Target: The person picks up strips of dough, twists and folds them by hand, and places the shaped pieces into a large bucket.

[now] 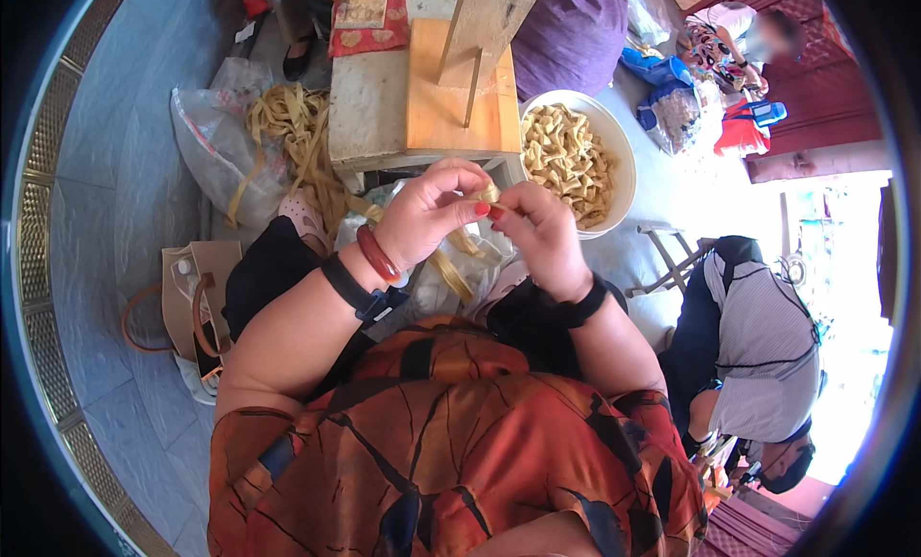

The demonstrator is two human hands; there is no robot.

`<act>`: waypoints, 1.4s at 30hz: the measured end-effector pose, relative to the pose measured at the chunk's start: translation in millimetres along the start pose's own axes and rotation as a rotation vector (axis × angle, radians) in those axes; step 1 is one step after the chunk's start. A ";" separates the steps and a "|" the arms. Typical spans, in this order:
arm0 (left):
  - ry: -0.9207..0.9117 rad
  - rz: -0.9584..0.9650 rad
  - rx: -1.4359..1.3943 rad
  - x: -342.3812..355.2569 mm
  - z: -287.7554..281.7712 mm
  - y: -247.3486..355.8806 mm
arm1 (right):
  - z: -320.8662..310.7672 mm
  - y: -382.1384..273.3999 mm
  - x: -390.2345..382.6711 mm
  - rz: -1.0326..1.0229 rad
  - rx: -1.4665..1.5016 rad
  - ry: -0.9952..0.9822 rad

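Ribbon piece (491,193), yellowish and folded, sits between the two hands, which are close together: the fingertips of the left hand (429,210) and of the right hand (545,233) both pinch it. Below the hands are more yellowish strips (449,274) and some clear plastic. Beyond the right hand stands a white bucket (628,173) holding many small folded pieces (568,156). Just ahead of the hands, a table (369,125) bears a wooden stand (425,101). Out past the left hand, a heap of loose strips (288,118) lies against a plastic bag (206,140). A tan handbag (180,312) stands left of the left forearm.
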State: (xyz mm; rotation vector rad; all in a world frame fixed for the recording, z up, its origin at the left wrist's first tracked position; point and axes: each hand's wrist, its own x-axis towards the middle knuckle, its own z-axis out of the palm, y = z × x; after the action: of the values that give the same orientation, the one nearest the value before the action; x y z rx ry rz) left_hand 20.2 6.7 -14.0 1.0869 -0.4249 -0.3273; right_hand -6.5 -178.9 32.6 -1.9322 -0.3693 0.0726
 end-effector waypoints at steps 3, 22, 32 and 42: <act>-0.015 0.055 0.226 1.2 -0.6 7.1 | 0.7 0.5 0.8 0.342 0.633 -0.040; 0.223 0.235 0.839 5.2 -2.7 43.9 | -21.2 -26.6 -12.3 0.146 0.054 -0.219; 0.165 0.377 1.016 7.9 -8.4 43.3 | -12.5 -25.8 15.5 -0.266 -0.204 -0.189; 0.195 -0.119 0.626 38.0 -46.7 34.6 | -18.3 13.6 56.5 -0.130 -0.285 0.038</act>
State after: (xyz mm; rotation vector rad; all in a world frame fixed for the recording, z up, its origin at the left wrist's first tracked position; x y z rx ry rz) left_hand 77.7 40.6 5.1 1.7441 -0.2921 -0.1908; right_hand 54.2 -183.5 34.1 -2.1806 -0.5004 -0.1077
